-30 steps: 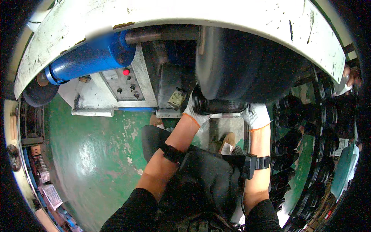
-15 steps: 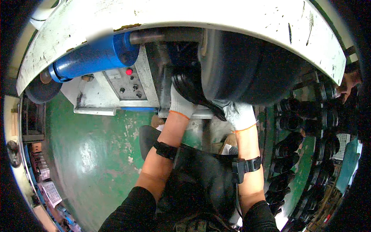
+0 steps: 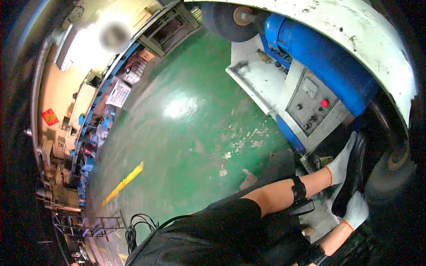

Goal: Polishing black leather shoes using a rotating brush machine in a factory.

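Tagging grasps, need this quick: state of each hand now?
Left hand: gloved, holding the black shoe along its side.
Right hand: gloved, holding the same shoe nearer the person's body.

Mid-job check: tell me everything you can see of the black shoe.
The black shoe is a single dark shoe, long and narrow from this angle, with leather-like sheen toward its upper end. It slants in the picture from upper right to lower left. The gloved left hand holds it along its left side, the gloved right hand near its lower end. The grey wheel is close on its right; contact can't be told. Its laces, if any, and finer details are lost in shadow.
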`<state>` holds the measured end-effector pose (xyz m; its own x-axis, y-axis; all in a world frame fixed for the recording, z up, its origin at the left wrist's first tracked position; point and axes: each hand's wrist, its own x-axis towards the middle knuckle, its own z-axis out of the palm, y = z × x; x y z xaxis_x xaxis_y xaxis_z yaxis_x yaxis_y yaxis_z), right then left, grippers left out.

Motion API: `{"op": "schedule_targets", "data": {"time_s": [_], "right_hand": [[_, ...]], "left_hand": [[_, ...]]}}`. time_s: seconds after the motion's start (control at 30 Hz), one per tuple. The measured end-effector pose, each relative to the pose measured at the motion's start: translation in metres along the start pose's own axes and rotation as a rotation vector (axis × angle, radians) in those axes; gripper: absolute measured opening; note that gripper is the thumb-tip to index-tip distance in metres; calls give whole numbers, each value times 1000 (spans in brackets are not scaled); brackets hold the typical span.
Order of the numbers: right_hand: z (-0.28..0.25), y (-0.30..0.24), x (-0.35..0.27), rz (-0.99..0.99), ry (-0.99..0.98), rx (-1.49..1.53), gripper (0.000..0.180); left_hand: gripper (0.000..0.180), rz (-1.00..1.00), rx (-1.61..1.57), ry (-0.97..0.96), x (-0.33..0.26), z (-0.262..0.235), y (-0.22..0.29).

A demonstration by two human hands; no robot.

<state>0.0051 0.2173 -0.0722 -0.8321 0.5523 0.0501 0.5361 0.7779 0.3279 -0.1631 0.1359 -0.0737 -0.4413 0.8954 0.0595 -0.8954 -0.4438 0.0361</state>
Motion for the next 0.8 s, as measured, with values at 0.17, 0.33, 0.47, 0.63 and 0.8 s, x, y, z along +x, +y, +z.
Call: {"op": "schedule_targets", "data": {"time_s": [0.17, 0.33, 0.47, 0.63, 0.8], "right_hand": [[-50, -21, 28, 234, -459, 277, 48], [-51, 18, 3, 226, -414, 393, 50], [-13, 23, -18, 174, -152, -78, 28], [-46, 5, 2, 91, 449, -41, 14], [-43, 59, -34, 215, 402, -190, 19]], "left_hand": [[82, -89, 35, -31, 3, 1, 12], [88, -190, 33, 10, 5, 5, -24], [90, -328, -56, 194, -7, 13, -36], [59, 157, 689, -86, 7, -66, -58], [46, 199, 2442, -403, 2, -54, -122]]}}
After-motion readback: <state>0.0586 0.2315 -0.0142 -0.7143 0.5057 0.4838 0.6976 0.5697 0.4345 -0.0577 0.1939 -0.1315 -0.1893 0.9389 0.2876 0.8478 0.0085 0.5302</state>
